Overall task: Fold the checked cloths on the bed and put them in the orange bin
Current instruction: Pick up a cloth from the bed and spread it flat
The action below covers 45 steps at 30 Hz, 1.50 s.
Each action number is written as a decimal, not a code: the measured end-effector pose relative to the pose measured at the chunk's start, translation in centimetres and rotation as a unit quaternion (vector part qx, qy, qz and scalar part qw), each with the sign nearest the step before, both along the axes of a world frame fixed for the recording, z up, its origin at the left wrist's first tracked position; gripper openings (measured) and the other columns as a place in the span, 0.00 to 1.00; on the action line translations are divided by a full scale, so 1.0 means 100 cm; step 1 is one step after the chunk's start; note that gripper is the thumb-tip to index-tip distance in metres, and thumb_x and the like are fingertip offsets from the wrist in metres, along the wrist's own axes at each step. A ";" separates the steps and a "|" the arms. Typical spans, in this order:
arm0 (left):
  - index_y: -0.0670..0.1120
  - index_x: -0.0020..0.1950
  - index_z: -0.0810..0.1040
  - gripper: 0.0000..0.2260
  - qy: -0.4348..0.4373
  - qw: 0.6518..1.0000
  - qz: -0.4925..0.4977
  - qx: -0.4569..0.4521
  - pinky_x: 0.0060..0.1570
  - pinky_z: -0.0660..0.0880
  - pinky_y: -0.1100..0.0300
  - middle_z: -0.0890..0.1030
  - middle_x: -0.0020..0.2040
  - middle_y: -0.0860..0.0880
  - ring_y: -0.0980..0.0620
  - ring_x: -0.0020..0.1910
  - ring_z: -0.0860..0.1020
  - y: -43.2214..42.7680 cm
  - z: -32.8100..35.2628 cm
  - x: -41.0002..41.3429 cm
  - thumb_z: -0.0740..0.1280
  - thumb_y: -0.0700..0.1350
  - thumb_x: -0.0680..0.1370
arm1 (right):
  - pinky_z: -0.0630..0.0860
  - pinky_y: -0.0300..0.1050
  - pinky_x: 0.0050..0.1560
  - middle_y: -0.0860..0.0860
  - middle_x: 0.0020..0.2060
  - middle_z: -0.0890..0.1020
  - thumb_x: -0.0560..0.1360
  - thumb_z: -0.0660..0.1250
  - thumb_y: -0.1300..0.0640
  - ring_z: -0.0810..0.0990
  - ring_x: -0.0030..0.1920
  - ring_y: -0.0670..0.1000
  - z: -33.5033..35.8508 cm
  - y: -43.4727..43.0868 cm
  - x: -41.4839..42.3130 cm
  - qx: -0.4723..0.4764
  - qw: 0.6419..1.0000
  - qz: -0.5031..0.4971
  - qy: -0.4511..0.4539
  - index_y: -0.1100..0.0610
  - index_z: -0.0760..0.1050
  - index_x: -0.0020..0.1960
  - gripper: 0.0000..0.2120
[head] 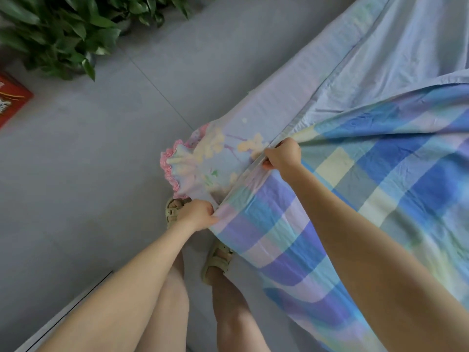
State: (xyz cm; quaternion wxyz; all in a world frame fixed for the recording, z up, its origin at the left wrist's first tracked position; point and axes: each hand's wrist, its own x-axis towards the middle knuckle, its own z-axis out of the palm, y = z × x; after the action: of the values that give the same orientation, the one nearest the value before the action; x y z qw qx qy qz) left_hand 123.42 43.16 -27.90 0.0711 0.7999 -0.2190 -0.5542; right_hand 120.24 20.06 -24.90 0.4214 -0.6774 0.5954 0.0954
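Observation:
A large checked cloth (380, 174) in blue, purple, pale yellow and white lies over the bed and hangs past its near corner. My left hand (198, 214) pinches the cloth's edge at the low corner, close to my feet. My right hand (283, 153) grips the same edge higher up, at the bed's corner. The edge runs taut between the two hands. The orange bin is not in view.
A pale blue sheet (380, 59) covers the bed at upper right. A flowered bed skirt with pink lace trim (200, 161) hangs at the corner. A leafy plant (63, 29) and a red box (10, 100) stand on the grey floor at left. My sandalled feet are below.

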 end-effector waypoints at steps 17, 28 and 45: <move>0.43 0.46 0.80 0.06 -0.083 0.957 -0.168 -0.223 0.49 0.74 0.55 0.82 0.49 0.43 0.43 0.51 0.79 -0.196 0.091 0.276 0.64 0.41 0.76 | 0.76 0.50 0.54 0.64 0.53 0.81 0.74 0.62 0.63 0.80 0.55 0.62 0.022 -0.059 0.043 -0.026 0.957 -0.181 0.223 0.68 0.76 0.54 0.13; 0.47 0.43 0.80 0.05 -0.085 0.907 -0.288 -0.296 0.50 0.75 0.53 0.82 0.46 0.47 0.44 0.49 0.79 -0.352 0.106 0.313 0.64 0.41 0.75 | 0.72 0.49 0.55 0.61 0.61 0.76 0.78 0.58 0.55 0.75 0.60 0.62 0.053 -0.141 0.044 -0.076 0.912 -0.227 0.334 0.63 0.72 0.62 0.17; 0.46 0.46 0.78 0.02 0.015 0.886 -0.332 -0.323 0.39 0.68 0.62 0.77 0.37 0.54 0.53 0.40 0.76 -0.660 0.088 0.200 0.66 0.41 0.76 | 0.68 0.53 0.37 0.61 0.37 0.79 0.71 0.61 0.61 0.76 0.39 0.62 0.032 -0.378 0.030 -0.264 0.841 -0.471 0.043 0.62 0.72 0.44 0.04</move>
State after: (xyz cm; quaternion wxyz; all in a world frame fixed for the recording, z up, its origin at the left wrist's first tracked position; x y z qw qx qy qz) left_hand 143.43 -22.81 -19.11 0.1401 0.6051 -0.6376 -0.4558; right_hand 123.23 -17.74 -21.68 0.1951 -0.3958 0.8629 -0.2464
